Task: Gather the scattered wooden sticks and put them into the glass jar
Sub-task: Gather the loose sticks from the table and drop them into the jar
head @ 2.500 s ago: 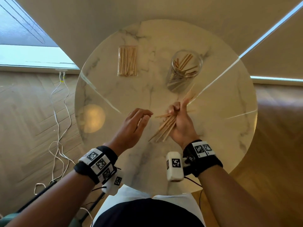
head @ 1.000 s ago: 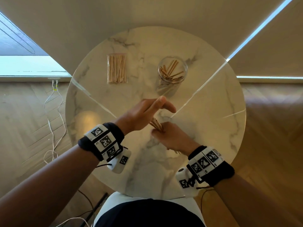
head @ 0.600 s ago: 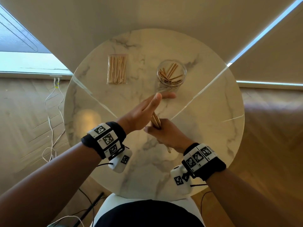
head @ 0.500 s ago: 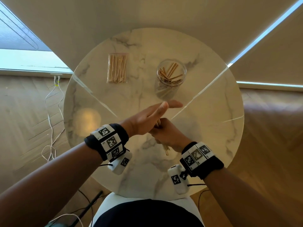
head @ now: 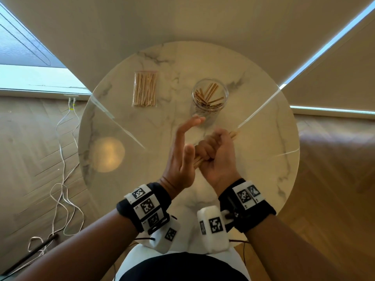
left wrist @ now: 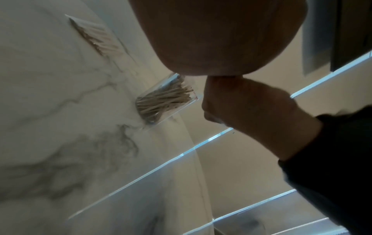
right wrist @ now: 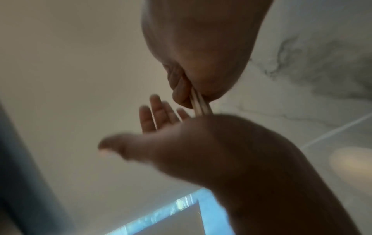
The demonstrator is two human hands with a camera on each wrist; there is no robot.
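Observation:
My right hand (head: 213,151) is a fist gripping a bundle of wooden sticks (head: 233,134), whose ends poke out at both sides of the fist; the sticks (right wrist: 199,105) show close up in the right wrist view. The left hand (head: 182,151) is flat with straight fingers, its palm set against the near ends of the bundle. Both hands hover above the middle of the round marble table (head: 125,126). The glass jar (head: 210,97) stands just beyond them, upright, with several sticks inside. In the left wrist view the jar (left wrist: 165,101) and the right hand (left wrist: 245,106) appear.
A clear plastic bag of sticks (head: 145,89) lies flat at the table's far left, also in the left wrist view as the bag (left wrist: 96,39). White cables (head: 65,159) trail on the wooden floor to the left. The table edge is close to my body.
The right hand has turned the stick bundle from upright to slanting toward the jar. The left hand has swung from above the bundle to its near ends, palm against them.

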